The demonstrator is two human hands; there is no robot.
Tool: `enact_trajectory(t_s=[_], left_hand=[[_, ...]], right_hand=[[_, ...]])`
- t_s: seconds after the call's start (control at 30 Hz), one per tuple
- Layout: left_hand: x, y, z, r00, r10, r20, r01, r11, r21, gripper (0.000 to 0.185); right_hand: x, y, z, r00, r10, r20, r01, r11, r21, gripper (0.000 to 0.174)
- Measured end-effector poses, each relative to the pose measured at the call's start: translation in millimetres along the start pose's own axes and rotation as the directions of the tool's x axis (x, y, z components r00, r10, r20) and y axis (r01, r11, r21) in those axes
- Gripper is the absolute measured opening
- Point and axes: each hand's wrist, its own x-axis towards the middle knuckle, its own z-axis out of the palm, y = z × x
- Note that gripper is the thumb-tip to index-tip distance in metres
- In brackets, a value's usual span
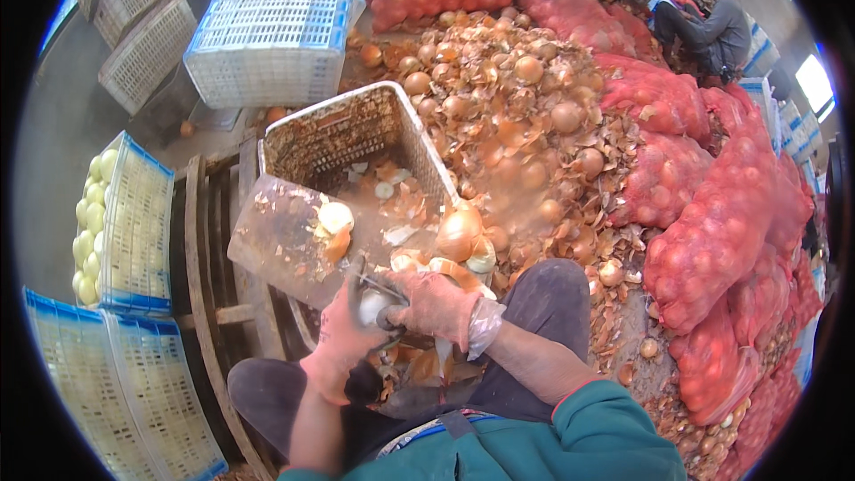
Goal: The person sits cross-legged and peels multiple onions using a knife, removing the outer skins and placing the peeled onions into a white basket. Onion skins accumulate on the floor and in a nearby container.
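My left hand (340, 337), in an orange-pink work glove with dark fingertips, holds a whitish peeled onion (373, 307) above my lap. My right hand (433, 307), gloved alike with a clear plastic cuff at the wrist, is closed around what looks like a small knife (384, 285) lying across that onion. Its handle is hidden by the fingers. Just beyond my hands is a dirty board (274, 240) laid over the front of a plastic crate. A cut onion piece (335, 217) with skin lies on it. To its right sits an unpeeled onion (459, 234) with loose peel.
The soiled crate (427, 150) holds skins and scraps. A heap of onions and dry skins (511, 127) spreads ahead. Red mesh sacks of onions (708, 227) line the right. At left are a wooden pallet (197, 234) and crates of peeled onions (137, 227). A person (711, 30) sits far right.
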Motion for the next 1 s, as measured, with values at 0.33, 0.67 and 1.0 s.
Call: enact_trajectory(t_s=[0.33,0.67,1.0], left_hand=[[-19,-13,2,0.999,0.019,-0.038,-0.017,0.999,0.049,0.102],[-10,-15,5,0.998,-0.045,-0.034,0.045,0.999,-0.005,0.081],[-22,-15,18,0.961,0.266,-0.072,-0.241,0.94,0.243,0.081]], right_hand=[[2,-1,-8,0.949,0.312,0.034,-0.309,0.906,0.289,0.041],[12,28,26,0.963,0.194,-0.185,-0.188,0.981,0.051,0.038],[36,46,16,0.943,0.307,-0.126,-0.327,0.924,-0.196,0.046]])
